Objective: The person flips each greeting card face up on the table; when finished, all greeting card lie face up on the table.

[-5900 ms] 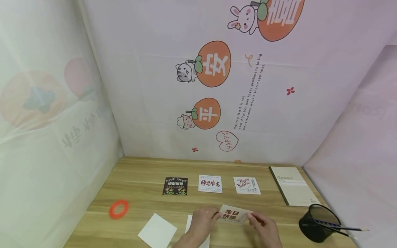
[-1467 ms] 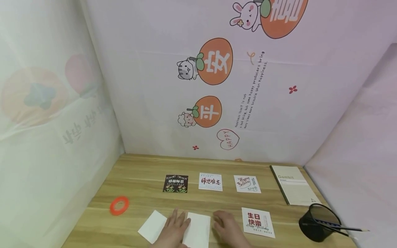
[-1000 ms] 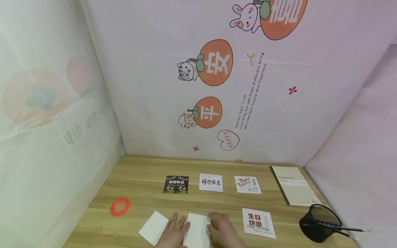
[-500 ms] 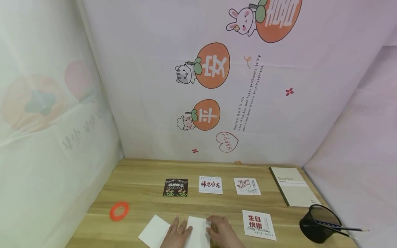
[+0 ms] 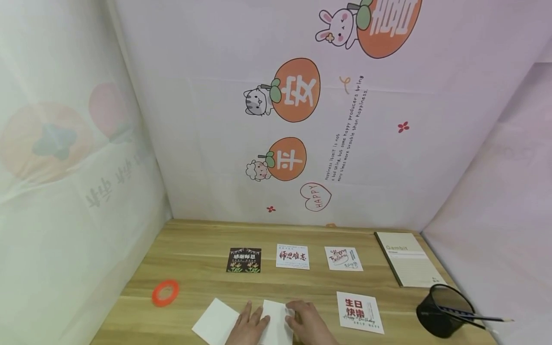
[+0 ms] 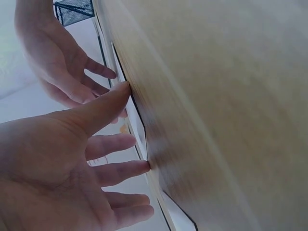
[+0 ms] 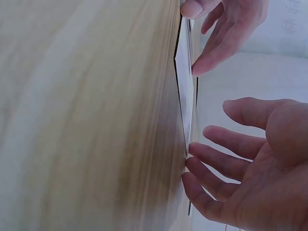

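Note:
In the head view a blank white card [image 5: 277,328] lies on the wooden table at the near edge, between both hands. My left hand [image 5: 249,327] rests at its left side with fingers extended; in the left wrist view the thumb of the left hand [image 6: 72,154] touches the card's edge. At the card's right side is my right hand [image 5: 311,325], its fingertips on the upper right edge. The right wrist view shows the fingers of the right hand [image 7: 250,173] loosely bent, with thumb apart, by the end of the card [image 7: 183,82]. Another white square card [image 5: 215,321] is partly behind the left hand.
A birthday card with red lettering [image 5: 358,312] lies right of the hands. Behind stand a black card [image 5: 244,260] and white printed cards [image 5: 292,256] [image 5: 343,258] in a row. Red tape [image 5: 159,299], a notebook [image 5: 411,261] and a mesh pen cup [image 5: 431,318] flank them.
Both hands held the birthday card at first; it now lies flat on the right. Both hands have moved to the blank white card, the right hand shifting left onto its edge.

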A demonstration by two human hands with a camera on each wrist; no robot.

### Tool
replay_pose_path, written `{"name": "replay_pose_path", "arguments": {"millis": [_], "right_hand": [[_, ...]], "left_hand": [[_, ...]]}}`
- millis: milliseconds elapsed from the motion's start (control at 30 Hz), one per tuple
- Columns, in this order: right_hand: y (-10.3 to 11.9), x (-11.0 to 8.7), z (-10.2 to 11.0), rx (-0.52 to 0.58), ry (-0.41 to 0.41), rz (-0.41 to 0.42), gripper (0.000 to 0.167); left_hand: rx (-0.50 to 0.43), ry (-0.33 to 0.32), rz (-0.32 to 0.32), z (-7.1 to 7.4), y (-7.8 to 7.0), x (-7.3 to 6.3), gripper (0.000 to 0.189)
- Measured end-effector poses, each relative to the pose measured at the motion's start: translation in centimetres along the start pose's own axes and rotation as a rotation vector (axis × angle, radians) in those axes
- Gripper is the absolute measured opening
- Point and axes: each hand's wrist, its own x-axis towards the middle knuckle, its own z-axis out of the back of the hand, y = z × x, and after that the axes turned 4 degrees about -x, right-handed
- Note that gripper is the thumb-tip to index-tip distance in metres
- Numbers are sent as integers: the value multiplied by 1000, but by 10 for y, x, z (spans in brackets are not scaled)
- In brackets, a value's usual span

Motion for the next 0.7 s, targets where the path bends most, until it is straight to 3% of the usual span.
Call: {"name": "replay_pose_path", "arguments": {"millis": [200,433,700], "right_hand": [[-1,2,0,36,3,-2,28],[-2,2,-2,90,-36,-3,25],[-8,3,-1,151,-133,-35,22]], "left_hand": [[-32,45,30,7,-1,2,68],[-15,40,5,7,-1,0,70],[8,-32,-39,5,-3,-1,63]]}}
